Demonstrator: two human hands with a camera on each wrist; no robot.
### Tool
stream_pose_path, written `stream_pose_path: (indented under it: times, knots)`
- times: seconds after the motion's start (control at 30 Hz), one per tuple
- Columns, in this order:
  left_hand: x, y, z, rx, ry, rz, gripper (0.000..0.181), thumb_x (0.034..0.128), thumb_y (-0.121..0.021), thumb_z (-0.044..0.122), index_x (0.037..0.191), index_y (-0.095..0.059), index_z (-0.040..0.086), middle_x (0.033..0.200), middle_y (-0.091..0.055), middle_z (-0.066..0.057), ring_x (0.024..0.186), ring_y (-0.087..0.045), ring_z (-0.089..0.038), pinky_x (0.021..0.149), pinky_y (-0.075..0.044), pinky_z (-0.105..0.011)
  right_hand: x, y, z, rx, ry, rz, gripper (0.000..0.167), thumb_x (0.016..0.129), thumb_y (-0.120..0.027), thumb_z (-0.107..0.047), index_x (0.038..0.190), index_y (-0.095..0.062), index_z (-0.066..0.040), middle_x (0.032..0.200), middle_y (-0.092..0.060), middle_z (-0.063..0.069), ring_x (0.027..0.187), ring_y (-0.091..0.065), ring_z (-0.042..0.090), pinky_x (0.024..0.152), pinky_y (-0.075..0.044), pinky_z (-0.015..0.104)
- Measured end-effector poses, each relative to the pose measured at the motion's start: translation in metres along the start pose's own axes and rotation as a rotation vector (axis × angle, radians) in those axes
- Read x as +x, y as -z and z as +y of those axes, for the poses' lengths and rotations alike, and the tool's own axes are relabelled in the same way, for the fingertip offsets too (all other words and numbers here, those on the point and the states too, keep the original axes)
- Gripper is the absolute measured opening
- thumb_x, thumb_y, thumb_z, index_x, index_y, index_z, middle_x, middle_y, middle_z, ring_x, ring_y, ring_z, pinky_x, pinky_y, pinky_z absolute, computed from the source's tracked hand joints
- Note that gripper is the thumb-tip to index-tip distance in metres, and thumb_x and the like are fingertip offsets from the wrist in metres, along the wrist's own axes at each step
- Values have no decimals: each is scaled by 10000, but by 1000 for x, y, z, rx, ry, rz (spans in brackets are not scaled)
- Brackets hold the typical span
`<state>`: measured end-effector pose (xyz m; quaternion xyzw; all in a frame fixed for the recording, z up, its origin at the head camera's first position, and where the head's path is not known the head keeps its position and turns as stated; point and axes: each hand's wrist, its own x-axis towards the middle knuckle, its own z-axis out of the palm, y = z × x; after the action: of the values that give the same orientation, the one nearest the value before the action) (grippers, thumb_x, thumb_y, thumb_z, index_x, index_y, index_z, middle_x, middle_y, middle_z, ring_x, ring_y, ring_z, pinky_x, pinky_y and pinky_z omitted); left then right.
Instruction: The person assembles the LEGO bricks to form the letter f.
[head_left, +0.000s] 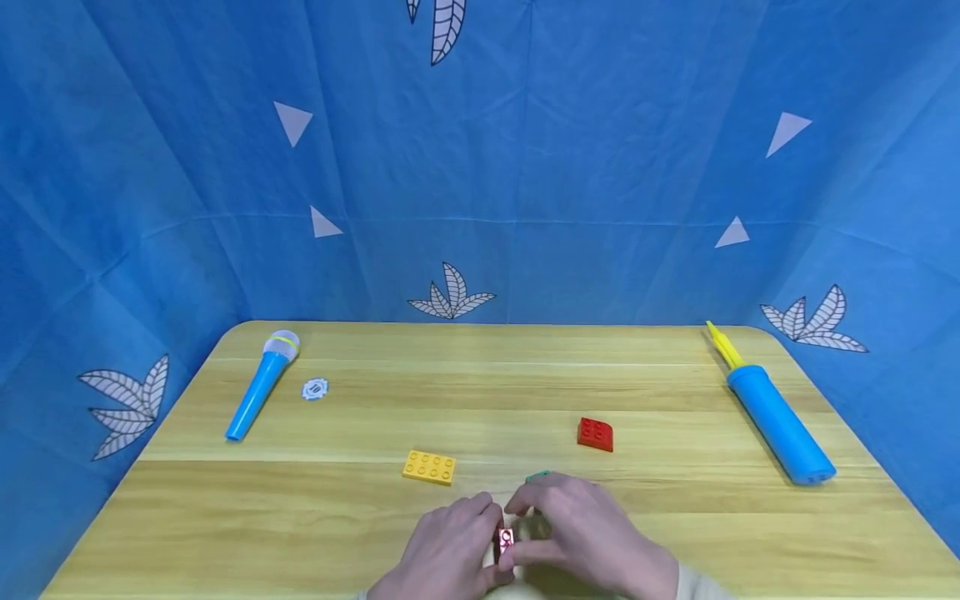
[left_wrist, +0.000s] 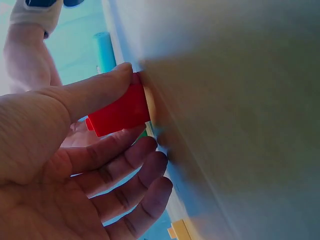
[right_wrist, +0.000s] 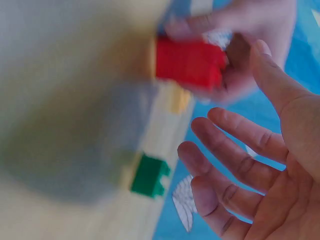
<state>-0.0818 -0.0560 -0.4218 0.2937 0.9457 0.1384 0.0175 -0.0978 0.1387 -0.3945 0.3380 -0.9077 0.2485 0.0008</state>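
**Narrow red brick in left hand's pinch, right hand empty**

Left wrist view: pinched between thumb and fingers of the left hand (left_wrist: 55, 150), a narrow red brick (left_wrist: 122, 111), studs pointing away from the worktop. At the wood or just above it; impossible to tell which. Could twist or tip if pressed off-centre, being steadied from one hand only.

Right wrist view: fingers of the right hand (right_wrist: 287, 197) loosely spread, gripping nothing, apart from the narrow red brick. Beyond that brick, slightly right, a green brick (right_wrist: 147, 175); easily knocked, probably, by a careless sweep of those fingers.

Head view: pale wood-grain worktop (head_left: 480, 367). Relative to the narrow red brick: beyond and left, a yellow eight-stud brick (head_left: 429, 467); beyond and right, a curved-corner red brick (head_left: 596, 434); far left, a poker chip (head_left: 315, 389) and toy microphone (head_left: 261, 387); far right, a blue hand pump (head_left: 780, 425). Behind everything, a blue cloth backdrop (head_left: 600, 150) with printed leaves and pale triangles.
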Motion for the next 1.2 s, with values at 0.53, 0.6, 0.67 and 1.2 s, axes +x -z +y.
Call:
stream_pose_path:
  times: [0.53,0.6,0.67,1.2]
  knots:
    - [-10,-2,-4,-24,45,-78,409,700,-854,455,876,-613,176,819,-463,127,674,-434,-30,571,-434,-239,101,-18,-1,-180,-30,-136,424,797,-810,-416,1087,-707,-125,939,-679,-27,781,-605,101,612,-486,254]
    - [-11,-2,-5,-19,48,-82,423,698,-853,461,882,-612,166,816,-461,123,670,-434,-32,572,-442,-244,107,-25,-5,-206,-36,-177,467,778,-819,-438,1101,-700,-124,907,-648,-51,747,-567,82,604,-467,242]
    - [-12,-3,-5,-12,47,-83,433,698,-853,463,892,-615,157,823,-470,115,679,-441,-34,577,-453,-246,111,-30,-9,-218,-34,-196,492,758,-828,-458,1096,-696,-126,853,-602,-79,701,-519,66,585,-441,227]
    - [-10,1,-7,-24,63,-74,429,694,-863,444,879,-597,163,818,-492,104,693,-462,-42,586,-455,-260,126,-47,-16,-211,2,-179,307,773,-848,-227,1021,-725,-93,874,-619,-33,762,-543,65,707,-474,180]
